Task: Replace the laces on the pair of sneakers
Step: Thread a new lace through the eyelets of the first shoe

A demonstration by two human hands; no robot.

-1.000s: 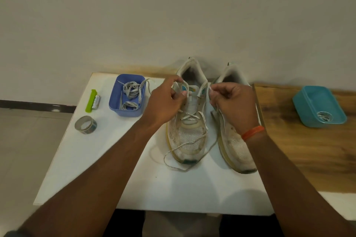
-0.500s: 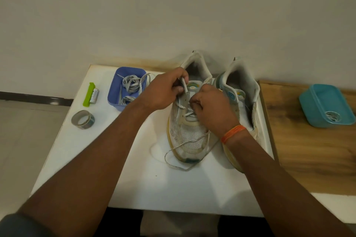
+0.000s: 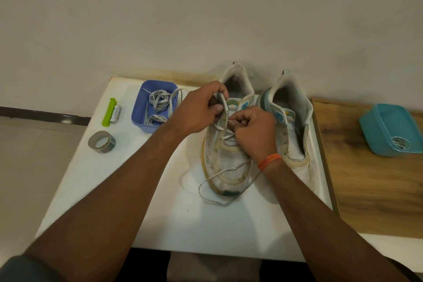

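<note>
On the white table (image 3: 183, 220) the left sneaker (image 3: 225, 162) lies under both hands; left hand (image 3: 196, 111) fingers curl round its eyelet flap; right hand (image 3: 254, 131) fingers pinch the lace (image 3: 225, 137) just beside them.

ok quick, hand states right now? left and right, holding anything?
Left hand: closed, gripping the eyelet flap of the left sneaker.
Right hand: closed, pinching the lace at the eyelets of that sneaker.
</note>
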